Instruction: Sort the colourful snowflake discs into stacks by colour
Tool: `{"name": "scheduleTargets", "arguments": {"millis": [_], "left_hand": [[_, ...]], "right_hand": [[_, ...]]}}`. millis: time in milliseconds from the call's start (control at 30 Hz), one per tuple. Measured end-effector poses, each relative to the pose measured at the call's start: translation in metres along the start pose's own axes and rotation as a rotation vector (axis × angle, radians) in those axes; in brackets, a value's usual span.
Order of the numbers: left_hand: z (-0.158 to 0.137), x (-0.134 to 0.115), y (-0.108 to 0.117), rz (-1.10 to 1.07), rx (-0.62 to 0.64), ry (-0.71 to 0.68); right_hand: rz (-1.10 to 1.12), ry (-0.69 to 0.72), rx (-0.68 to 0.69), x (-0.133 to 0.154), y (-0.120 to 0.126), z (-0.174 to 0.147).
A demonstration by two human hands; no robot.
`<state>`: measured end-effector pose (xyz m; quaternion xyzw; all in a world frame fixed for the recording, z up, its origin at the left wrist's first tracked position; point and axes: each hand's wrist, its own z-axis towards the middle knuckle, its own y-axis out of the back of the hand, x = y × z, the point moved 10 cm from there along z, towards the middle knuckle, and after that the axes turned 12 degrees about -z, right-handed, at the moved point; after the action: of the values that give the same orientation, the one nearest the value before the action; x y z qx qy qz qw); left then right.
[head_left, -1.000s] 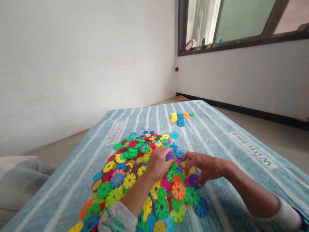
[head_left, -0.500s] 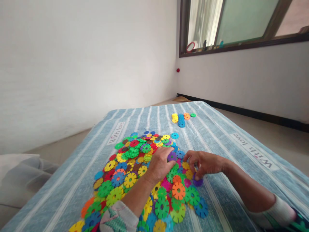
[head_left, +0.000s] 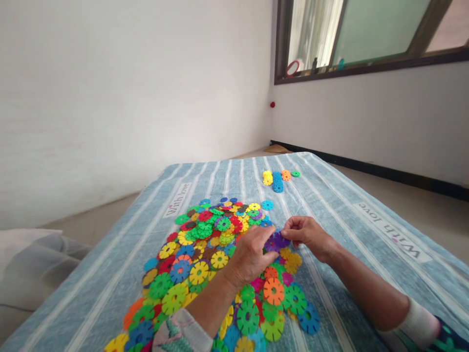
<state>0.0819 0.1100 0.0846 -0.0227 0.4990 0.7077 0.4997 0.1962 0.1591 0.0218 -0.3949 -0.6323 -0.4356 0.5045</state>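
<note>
And here we are, right between the two hands! The left hand's [head_left: 251,254] thumb and forefinger clasp one purple disc [head_left: 270,244], and the right hand's [head_left: 309,236] fingertips pinch another purple disc [head_left: 281,239] by its edge. The two meet in the gap between the hands; whether they interlock, I can't tell.

Left of the left fingers, and running back towards the wearer, sprawls a big heap of notched discs [head_left: 199,272], green, yellow, red, blue, all overlapping. Just nearer than the right fingers sit some ochre discs [head_left: 293,262], and nearer again, a bright orange disc [head_left: 273,292].

Look past the fingers: a light-blue disc [head_left: 267,205] lies at the heap's far edge. Well beyond it, from left to right, come a yellow group [head_left: 267,178], a blue group [head_left: 277,182], an orange group [head_left: 286,175] and a green disc [head_left: 295,174], all on striped cloth [head_left: 120,274] over the surface.
</note>
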Motion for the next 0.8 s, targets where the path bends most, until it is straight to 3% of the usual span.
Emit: {"name": "scheduleTargets", "arguments": {"millis": [333,567,667,800], "left_hand": [[-0.002,-0.013,-0.009,-0.024,0.038,-0.055],[-0.004,-0.009,-0.006,-0.094,-0.020,-0.043],[-0.004,-0.008,-0.003,-0.109,-0.043,-0.053],[-0.002,0.004,0.008,-0.021,-0.132,-0.004]], "right_hand": [[-0.040,-0.026,0.005,-0.006,-0.017,-0.005],[-0.036,-0.028,0.032,-0.008,-0.021,-0.006],[0.011,-0.045,0.025,-0.011,-0.017,-0.004],[0.077,-0.071,-0.107,-0.017,0.003,0.001]]}}
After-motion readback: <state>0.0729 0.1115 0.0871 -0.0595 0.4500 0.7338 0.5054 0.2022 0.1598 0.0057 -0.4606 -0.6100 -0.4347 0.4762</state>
